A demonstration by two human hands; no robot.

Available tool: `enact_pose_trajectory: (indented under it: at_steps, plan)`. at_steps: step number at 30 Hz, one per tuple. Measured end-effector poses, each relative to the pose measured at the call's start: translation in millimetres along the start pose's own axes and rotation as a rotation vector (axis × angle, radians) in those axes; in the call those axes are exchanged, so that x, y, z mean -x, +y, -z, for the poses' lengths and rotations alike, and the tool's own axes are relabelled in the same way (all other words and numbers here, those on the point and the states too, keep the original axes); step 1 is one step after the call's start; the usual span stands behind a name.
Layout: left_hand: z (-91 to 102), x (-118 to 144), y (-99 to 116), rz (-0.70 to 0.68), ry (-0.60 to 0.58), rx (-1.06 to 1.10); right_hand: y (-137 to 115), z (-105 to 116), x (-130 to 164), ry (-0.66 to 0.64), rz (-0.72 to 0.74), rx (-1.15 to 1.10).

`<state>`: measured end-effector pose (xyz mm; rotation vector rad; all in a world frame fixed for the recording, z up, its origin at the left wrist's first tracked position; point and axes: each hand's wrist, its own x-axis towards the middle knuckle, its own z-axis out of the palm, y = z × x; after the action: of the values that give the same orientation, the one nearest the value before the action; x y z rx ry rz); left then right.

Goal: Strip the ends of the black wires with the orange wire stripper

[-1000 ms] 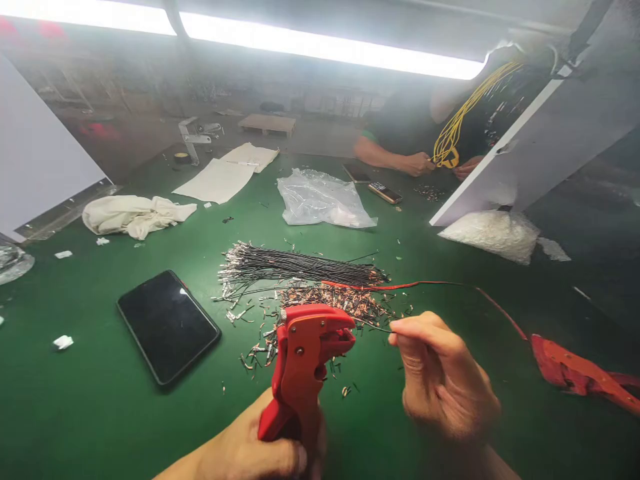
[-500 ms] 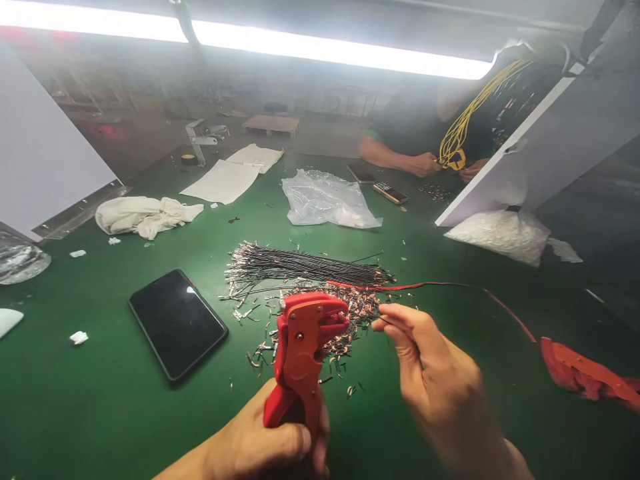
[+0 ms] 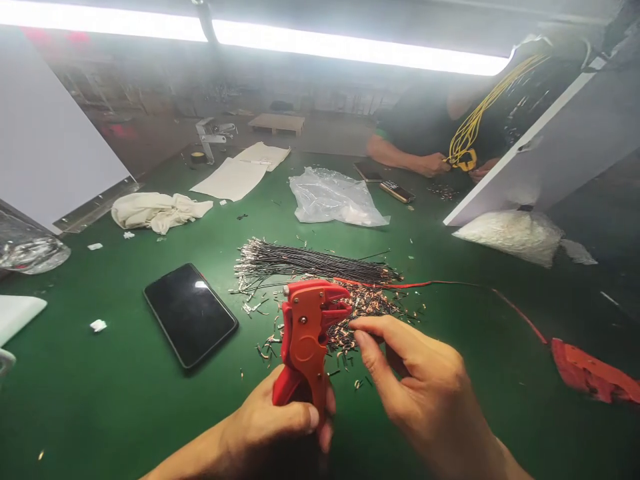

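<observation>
Nearest us, our left hand [image 3: 273, 413] is wrapped round the handles of a red wire stripper [image 3: 306, 333], which stands upright over the green table [image 3: 100, 400] with its jaws a little apart and facing right. Our right hand [image 3: 425, 380] is beside it, thumb and forefinger narrowed almost to a pinch just off the jaws; we cannot tell whether a wire sits between the fingertips. To handle this well, we think the left wrist should be steady, so that the mouth of the tool gives a fixed target, while the right fingers bring a wire in straight, gripping it well back from the end. An even squeeze, rather than a jerk, should spare the strands.

Just behind the tool lie scattered wire scraps [image 3: 380, 303], and it seems wise to let offcuts fall there, away from the black phone [image 3: 190, 315] on the left. Beyond the scraps we have the bundle of black wires [image 3: 320, 260], with copper showing at its right end; lifting one at a time should avoid tangles. Farther back are a white cloth [image 3: 157, 212] and a clear plastic bag [image 3: 333, 197], and across the table a co-worker's hand [image 3: 433, 165] is beside yellow wires [image 3: 467, 133]
</observation>
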<state>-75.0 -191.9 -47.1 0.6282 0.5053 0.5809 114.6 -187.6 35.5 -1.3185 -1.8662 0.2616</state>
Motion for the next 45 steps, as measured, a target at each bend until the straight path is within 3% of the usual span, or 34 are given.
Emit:
enact_pose_trajectory:
  at_steps: [5,13,17,29,39,45]
  plan:
    - [0.7,0,2,0.007,0.001,-0.034,-10,-12,3,0.066,0.045,0.0]
    - [-2.5,1,3,0.025,-0.001,-0.027,-11,-15,5,0.081,-0.072,-0.056]
    - [-3.9,1,2,0.035,-0.029,0.003,-9,-14,3,0.012,-0.211,-0.217]
    - [-1.9,0,-3,0.054,-0.048,0.001,-12,-17,7,-0.151,-0.408,-0.476]
    - [-5.2,2,5,0.087,-0.076,-0.024,-14,-20,10,-0.092,-0.37,-0.427]
    - [-5.1,4,4,0.129,-0.113,-0.018,-10,-27,15,0.082,-0.197,-0.14]
